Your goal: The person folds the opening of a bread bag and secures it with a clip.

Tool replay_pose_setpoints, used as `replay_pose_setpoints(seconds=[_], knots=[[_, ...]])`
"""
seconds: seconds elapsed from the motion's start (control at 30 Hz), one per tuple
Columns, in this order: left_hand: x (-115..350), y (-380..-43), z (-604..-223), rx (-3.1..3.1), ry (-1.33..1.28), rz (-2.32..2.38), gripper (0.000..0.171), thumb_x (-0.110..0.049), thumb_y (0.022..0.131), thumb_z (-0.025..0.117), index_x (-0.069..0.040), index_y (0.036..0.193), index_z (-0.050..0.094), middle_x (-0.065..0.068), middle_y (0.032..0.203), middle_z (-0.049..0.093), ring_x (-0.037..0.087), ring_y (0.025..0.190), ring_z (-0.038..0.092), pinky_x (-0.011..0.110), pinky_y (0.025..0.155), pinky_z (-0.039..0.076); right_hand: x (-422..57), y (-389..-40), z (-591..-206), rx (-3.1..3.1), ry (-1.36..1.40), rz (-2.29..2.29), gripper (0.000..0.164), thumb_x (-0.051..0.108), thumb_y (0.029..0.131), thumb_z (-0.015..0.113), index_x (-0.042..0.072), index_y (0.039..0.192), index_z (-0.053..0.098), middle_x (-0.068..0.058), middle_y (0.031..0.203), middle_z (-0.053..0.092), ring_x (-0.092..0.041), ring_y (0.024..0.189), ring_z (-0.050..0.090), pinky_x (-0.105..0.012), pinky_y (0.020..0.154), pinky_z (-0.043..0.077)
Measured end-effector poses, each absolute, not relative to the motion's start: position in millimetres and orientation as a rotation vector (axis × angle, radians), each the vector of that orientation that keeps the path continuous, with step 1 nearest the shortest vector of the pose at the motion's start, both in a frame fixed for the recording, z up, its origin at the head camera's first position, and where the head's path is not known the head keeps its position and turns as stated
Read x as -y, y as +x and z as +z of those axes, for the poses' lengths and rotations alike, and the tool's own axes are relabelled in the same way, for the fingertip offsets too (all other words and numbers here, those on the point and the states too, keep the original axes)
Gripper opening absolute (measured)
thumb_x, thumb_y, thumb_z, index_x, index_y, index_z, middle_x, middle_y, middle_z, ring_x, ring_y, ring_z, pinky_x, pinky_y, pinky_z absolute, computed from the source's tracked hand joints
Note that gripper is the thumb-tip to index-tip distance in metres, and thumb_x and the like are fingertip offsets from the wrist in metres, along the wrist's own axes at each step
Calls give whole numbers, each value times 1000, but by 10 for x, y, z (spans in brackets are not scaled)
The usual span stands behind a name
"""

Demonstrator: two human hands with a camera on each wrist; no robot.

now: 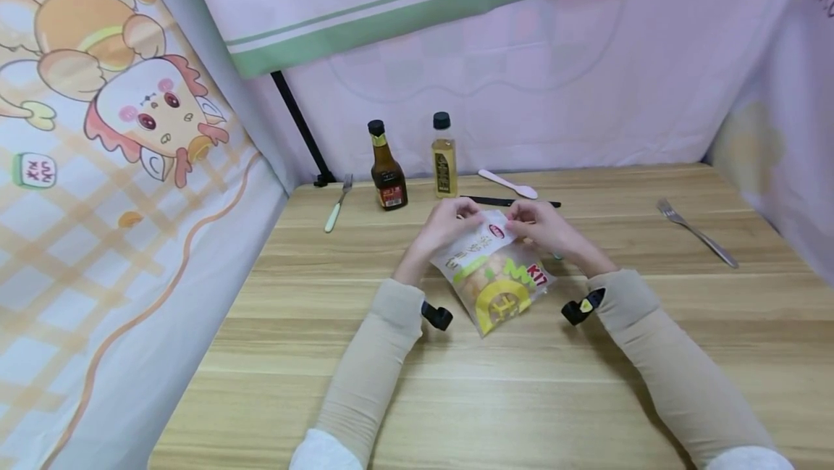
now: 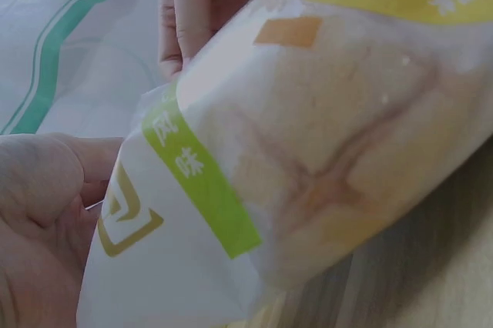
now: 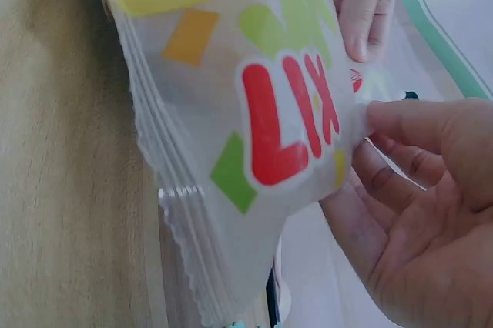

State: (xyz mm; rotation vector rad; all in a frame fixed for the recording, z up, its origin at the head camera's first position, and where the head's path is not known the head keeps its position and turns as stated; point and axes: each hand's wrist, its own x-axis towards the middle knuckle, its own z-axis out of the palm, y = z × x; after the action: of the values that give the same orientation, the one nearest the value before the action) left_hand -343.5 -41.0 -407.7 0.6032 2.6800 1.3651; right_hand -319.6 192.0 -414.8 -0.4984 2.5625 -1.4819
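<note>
A clear and white plastic food bag (image 1: 482, 274) with yellow, green and red print hangs tilted between both hands above the table. Pale bread-like food shows through its film in the left wrist view. At the bag's top edge, my left hand (image 1: 451, 222) pinches the left side. My right hand (image 1: 544, 227) pinches the same edge a short way to the right, thumb against fingers, as the right wrist view shows. The bag's crimped side seam (image 3: 166, 197) faces the right wrist camera. Some of the left fingers are hidden behind the bag.
Behind the hands stand a dark sauce bottle (image 1: 389, 173) and a bottle of yellow liquid (image 1: 444, 162). A pinkish spoon (image 1: 508, 185) and a black utensil (image 1: 491, 201) lie nearby. One fork (image 1: 339, 203) is at the left, another fork (image 1: 698, 232) at the right. Cloth walls border the wooden table (image 1: 293, 354).
</note>
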Motion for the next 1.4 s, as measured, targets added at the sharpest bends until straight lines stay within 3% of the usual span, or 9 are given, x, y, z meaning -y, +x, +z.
replay_pose_setpoints(seconds=[0.2,0.4,0.63,0.97,1.17,1.3,1.4], knots=[[394,-3441,-4062,-2715,643,1361,18,-20,99,73,-8,113,76,12,104,76,18,93,65,19,77,46,-1878,-3244,-4209,-2616,-532,-1542,24,18,103,68,2,120,62,-25,118,73,-15,95,70,-30,65,60],[394,-3451,-4066,-2725,611,1387,18,-19,98,75,-9,112,76,11,103,78,19,91,69,21,78,48,-1851,-3273,-4276,-2659,-564,-1618,16,8,101,69,-1,113,64,-27,107,72,-12,89,69,-34,64,64],[427,-3462,-4042,-2675,619,1422,15,-11,96,75,-9,111,75,11,106,78,21,96,72,29,89,53,-1895,-3266,-4252,-2677,-541,-1632,15,8,100,70,1,114,68,-26,103,74,-7,80,68,-30,58,61],[479,-3483,-4032,-2652,671,1414,16,-8,100,68,-11,113,76,10,116,77,25,108,72,39,103,52,-1898,-3219,-4184,-2616,-423,-1673,18,15,101,72,4,116,73,-21,115,75,-8,80,66,-28,58,56],[495,-3444,-3977,-2610,729,1382,19,-21,105,61,-13,118,72,9,126,74,26,117,68,45,108,49,-1892,-3191,-4143,-2596,-415,-1654,17,14,102,70,6,116,72,-13,118,71,-8,85,68,-31,58,59],[504,-3431,-3958,-2599,729,1299,30,-34,108,59,-12,125,72,10,131,72,26,121,66,44,109,49,-1909,-3200,-4128,-2589,-449,-1628,16,12,102,68,6,116,71,-15,117,67,-11,84,69,-33,58,61],[519,-3433,-3945,-2578,710,1243,32,-33,107,60,-12,125,75,9,133,72,24,124,64,39,110,48,-1925,-3202,-4108,-2574,-482,-1616,15,11,102,68,5,115,70,-16,118,64,-12,84,69,-33,58,61]])
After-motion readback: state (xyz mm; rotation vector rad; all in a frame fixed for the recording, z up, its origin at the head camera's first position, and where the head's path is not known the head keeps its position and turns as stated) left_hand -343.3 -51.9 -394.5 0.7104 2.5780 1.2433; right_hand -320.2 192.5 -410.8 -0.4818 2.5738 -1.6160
